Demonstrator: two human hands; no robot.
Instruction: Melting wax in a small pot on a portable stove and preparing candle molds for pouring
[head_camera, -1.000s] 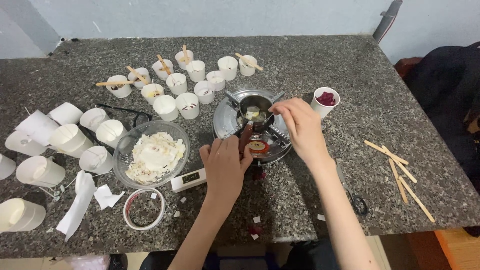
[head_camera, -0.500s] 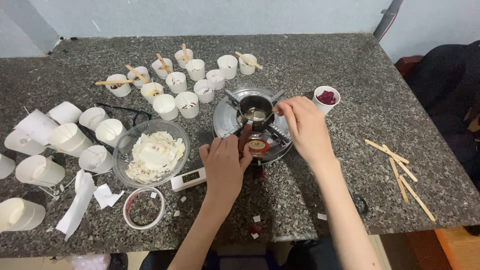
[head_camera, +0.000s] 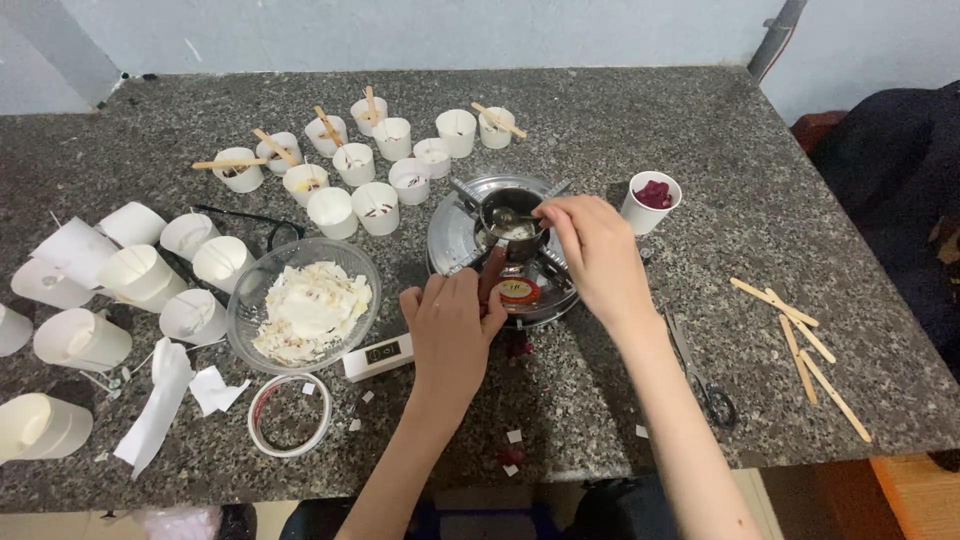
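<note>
Stove (head_camera: 455, 235), a round metal burner, stood near the middle of the bench (head_camera: 700, 110), with a small pot (head_camera: 512, 215) on its prongs and a red-and-orange knob (head_camera: 518, 293) at its near side.

Nearest the front edge lay a tape ring (head_camera: 290, 413), torn paper strips (head_camera: 160, 400) and small paper scraps. A white thermometer (head_camera: 380, 353) lay just left of the left hand (head_camera: 450, 335). That hand rested palm down at the stove's near rim, fingers (head_camera: 440, 295) curled together; its thumb pressed against a dark red handle (head_camera: 492, 277) that ran from the pot toward the front edge. Whether the fingers closed round the handle could not be told.

Scissors (head_camera: 700, 375) lay right of the right forearm, and wooden sticks (head_camera: 800, 340) lay scattered near the right edge.

A glass bowl (head_camera: 245, 300) of white wax flakes stood left of the stove. Toward the left edge, white paper cups (head_camera: 130, 270) lay tipped on their sides.

The right hand (head_camera: 600, 255) hovered over the stove, thumb and forefinger pinching the end of a spoon (head_camera: 510, 215) whose bowl sat in the pot. Just right of this hand stood a cup of red bits (head_camera: 650, 200).

Farther back, upright cups (head_camera: 380, 160) clustered left of the stove, several with sticks laid across or in them.
</note>
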